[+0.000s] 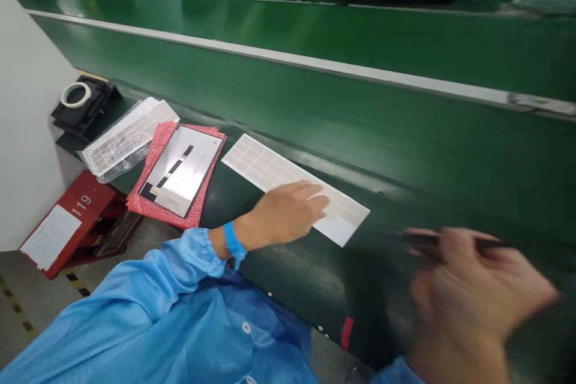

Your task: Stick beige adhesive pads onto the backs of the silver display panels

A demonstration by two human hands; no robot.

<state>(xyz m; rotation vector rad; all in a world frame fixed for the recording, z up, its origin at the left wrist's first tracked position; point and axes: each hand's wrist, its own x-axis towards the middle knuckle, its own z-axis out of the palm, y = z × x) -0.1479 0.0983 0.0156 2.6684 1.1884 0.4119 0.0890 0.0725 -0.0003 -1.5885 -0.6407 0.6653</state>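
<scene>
**A:** Entry, head view. Where is the label sheet point(265, 168)?

**B:** It lies flat on the dark green counter point(279, 276), along the far edge just beside the conveyor belt point(360, 126), running at a slant from upper left to lower right.

**A:** Appearance?

**B:** It is a long, narrow white rectangle printed with a fine grid of small pale cells. The cells are distinct at the left end and fainter towards the right. The near right corner looks plain white. No curl or lifted edge is visible.

**A:** Left hand point(288, 213)?

**B:** Palm down with the grip released. The fingers are stretched out and rest on the right half of the sheet, covering part of the grid. There is a blue wristband point(234, 243) and a light blue sleeve point(171, 288).

**A:** Right hand point(472, 300)?

**B:** Lower right, over the counter's front edge and well apart from the sheet. It is heavily blurred. The fingers are curled, with the grip closed on a thin dark rod point(423, 241) that sticks out to the left. What the rod is cannot be made out.

**A:** Surroundings?

**B:** Left of the sheet and near it is a red foam pad point(158, 135) carrying a flat silver-grey panel point(182, 171) with black marks. Further left, a clear bag point(123, 138) holds more gridded sheets. Behind that, a tape roll point(75, 95) sits on a black tray point(92, 111). Below the counter's left end is a red box point(81, 204) marked 119, with a white paper on it.
</scene>
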